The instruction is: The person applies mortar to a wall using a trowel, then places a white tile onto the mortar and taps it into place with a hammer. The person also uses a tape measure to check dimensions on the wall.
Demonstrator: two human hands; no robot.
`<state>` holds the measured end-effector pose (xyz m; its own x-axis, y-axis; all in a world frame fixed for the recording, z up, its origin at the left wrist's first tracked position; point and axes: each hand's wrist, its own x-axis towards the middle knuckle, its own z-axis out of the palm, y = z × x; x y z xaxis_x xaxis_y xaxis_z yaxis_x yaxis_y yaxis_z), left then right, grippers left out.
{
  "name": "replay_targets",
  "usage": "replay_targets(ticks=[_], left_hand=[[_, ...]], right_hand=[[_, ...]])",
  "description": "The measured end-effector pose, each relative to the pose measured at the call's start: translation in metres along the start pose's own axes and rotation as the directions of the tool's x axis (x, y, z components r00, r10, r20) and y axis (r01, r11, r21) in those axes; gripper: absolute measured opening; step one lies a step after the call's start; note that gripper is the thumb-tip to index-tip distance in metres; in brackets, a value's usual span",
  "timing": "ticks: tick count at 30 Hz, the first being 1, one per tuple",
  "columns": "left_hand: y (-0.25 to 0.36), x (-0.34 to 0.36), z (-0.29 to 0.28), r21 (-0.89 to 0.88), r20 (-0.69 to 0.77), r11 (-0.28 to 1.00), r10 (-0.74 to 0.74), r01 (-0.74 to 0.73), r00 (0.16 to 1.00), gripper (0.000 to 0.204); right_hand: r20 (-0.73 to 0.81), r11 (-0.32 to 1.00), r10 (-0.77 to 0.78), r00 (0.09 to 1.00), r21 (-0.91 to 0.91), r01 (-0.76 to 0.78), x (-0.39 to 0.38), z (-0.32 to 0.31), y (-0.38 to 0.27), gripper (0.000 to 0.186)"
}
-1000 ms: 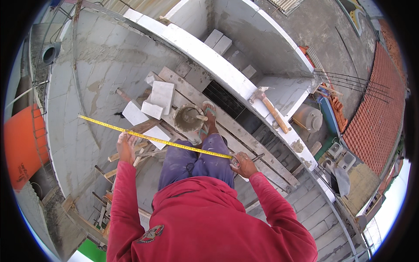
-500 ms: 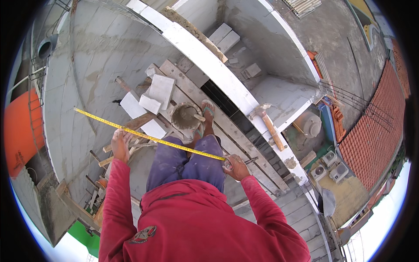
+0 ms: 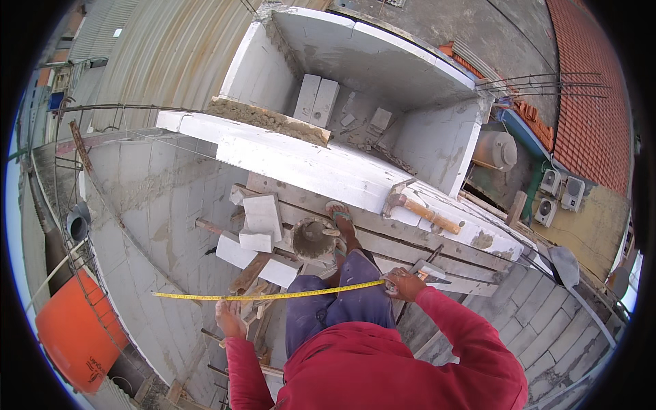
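A yellow tape measure point(image 3: 321, 292) is drawn out across the front of my thighs, its free end reaching past my left hand over the grey wall side. My left hand point(image 3: 231, 320) pinches the blade partway along, near its free end. At the other end, my right hand point(image 3: 404, 284) is closed around the tape's case, which the fingers mostly hide. Just beyond the right hand lies a flat metal tool point(image 3: 432, 275), partly covered, its kind unclear. A bucket of grey mortar point(image 3: 313, 239) with a handled tool in it stands by my sandalled foot point(image 3: 339, 213).
A wooden-handled hammer point(image 3: 427, 213) rests on the white block wall point(image 3: 287, 147). White blocks point(image 3: 262, 217) and scrap timber point(image 3: 249, 273) lie left of the bucket. Planks point(image 3: 403, 246) form the footing. Bare rods point(image 3: 547, 85) jut out at right; an orange tank point(image 3: 78, 331) stands lower left.
My view has turned and shifted, so the wall now runs more level across it. The tape lies flatter in the picture, both hands still on it.
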<state>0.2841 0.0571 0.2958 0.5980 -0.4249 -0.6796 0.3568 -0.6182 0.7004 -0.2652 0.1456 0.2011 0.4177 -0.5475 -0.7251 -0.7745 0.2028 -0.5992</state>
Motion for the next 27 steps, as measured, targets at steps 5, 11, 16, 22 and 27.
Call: replay_targets(ticks=[5,11,16,22,27], left_hand=[[0.008,0.014,-0.005,0.035,-0.02,0.999,0.011,-0.01,1.0,0.026],[0.012,0.031,0.032,0.02,0.049,0.997,0.07,-0.071,0.996,0.016],[0.014,0.038,0.084,-0.08,0.084,0.993,0.096,-0.089,0.992,0.027],[-0.014,0.027,0.095,-0.137,0.098,0.99,-0.006,0.02,0.995,0.026],[-0.031,0.028,0.099,-0.102,0.115,0.994,-0.035,0.047,0.993,0.029]], right_hand=[[-0.029,0.997,0.048,0.998,-0.056,-0.049,-0.018,-0.007,0.013,0.058],[-0.165,0.997,-0.039,0.986,-0.069,0.028,-0.015,0.006,0.027,0.051],[-0.208,0.998,-0.061,0.976,0.002,0.063,-0.021,-0.015,0.006,0.05],[-0.214,0.997,-0.078,0.974,-0.014,0.077,-0.033,-0.033,0.02,0.055],[-0.171,0.998,0.006,0.985,-0.053,-0.015,-0.036,-0.035,0.017,0.052]])
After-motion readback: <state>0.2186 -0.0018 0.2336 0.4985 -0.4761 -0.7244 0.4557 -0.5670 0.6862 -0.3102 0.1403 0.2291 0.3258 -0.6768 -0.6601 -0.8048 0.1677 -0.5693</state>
